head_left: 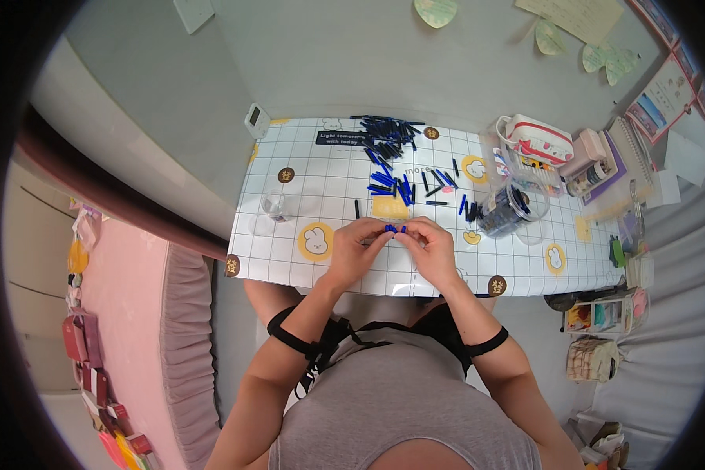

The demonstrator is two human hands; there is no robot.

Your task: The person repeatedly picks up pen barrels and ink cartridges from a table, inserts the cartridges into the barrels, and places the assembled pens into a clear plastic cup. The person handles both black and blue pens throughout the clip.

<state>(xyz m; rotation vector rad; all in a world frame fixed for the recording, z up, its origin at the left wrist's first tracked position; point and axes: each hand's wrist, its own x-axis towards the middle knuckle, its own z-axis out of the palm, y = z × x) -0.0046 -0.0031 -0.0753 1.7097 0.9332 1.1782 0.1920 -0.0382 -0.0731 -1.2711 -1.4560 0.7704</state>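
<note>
My left hand (356, 249) and my right hand (431, 247) meet near the table's front edge. Their fingertips pinch a few short blue tubes (392, 229), which look like ink cartridges. The fingers partly cover them, so their exact number does not show. Just beyond my hands are loose blue tubes (381, 184) and black tubes (437, 204). A single dark tube (357, 209) lies by my left hand. Farther back is a large heap of blue and black tubes (388, 135). Right of my right hand stands a clear plastic jar (503, 215) with dark tubes inside.
On the left of the table (270, 262) sits a small clear cup (275, 205). A white-and-red pouch (536, 139), a pink box (590, 149) and notebooks (630, 149) crowd the right back. A small white timer (256, 120) is at the back left corner.
</note>
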